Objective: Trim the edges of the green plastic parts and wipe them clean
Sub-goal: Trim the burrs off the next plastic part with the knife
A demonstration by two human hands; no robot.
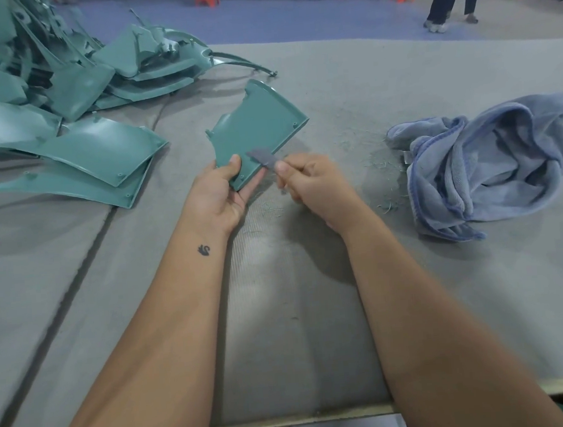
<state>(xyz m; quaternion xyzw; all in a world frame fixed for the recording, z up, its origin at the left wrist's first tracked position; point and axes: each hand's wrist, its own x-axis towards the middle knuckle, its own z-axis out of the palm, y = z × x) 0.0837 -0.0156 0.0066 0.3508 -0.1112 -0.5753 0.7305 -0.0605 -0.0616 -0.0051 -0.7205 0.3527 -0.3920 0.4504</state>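
Gripping green part (254,132) in left hand (220,194), right hand (308,181) pinching grey blade (263,158) against its edge.

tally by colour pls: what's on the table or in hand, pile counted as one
Green: 2, held green part and pile of green parts, too tangled to count singly
Blue: 1, towel
Grey: 1, blade in the right hand; left hand grips the held part
Total: 4
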